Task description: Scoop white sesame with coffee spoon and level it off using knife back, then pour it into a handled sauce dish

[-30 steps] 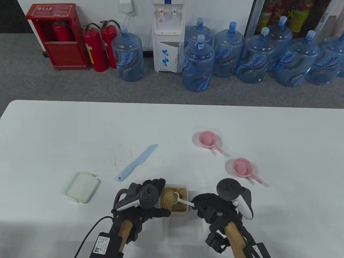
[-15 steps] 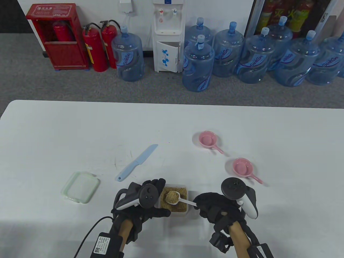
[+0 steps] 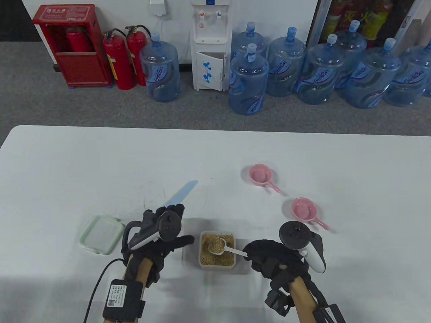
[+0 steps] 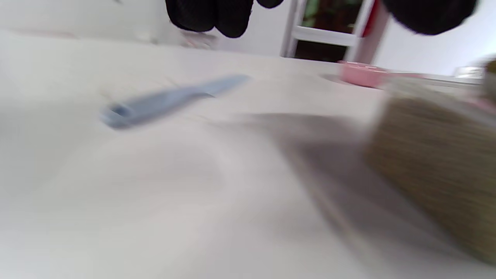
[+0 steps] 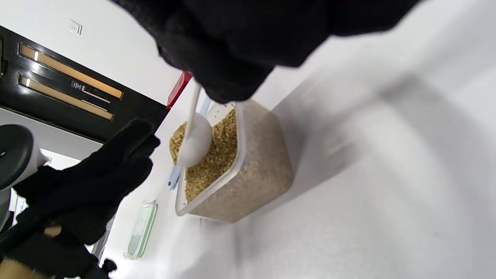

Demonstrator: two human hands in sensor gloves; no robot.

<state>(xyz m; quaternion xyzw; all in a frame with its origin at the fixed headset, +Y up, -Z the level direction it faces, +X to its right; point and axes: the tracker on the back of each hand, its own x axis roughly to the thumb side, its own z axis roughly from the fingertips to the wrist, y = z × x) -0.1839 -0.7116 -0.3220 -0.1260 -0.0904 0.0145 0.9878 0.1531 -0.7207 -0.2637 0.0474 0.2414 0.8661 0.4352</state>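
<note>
A clear box of white sesame (image 3: 232, 250) stands near the table's front edge. My right hand (image 3: 251, 255) pinches the handle of a white coffee spoon (image 3: 216, 247), whose heaped bowl hangs over the sesame; the right wrist view shows the spoon (image 5: 195, 141) above the box (image 5: 248, 170). My left hand (image 3: 175, 223) hovers with loose fingers over the handle of the light-blue knife (image 3: 183, 193). The blurred left wrist view shows the knife (image 4: 170, 99) lying free on the table, below my fingers (image 4: 209, 15). Two pink handled sauce dishes (image 3: 259, 175) (image 3: 304, 209) sit to the right, further back.
The box's green-rimmed lid (image 3: 100, 234) lies left of my left hand. Past the table's far edge stand water bottles, a dispenser and fire extinguishers on the floor.
My left hand left the sesame box and moved up-left over the knife handle. The right hand lifted the spoon, heaped with sesame, out of the box and holds it there.
</note>
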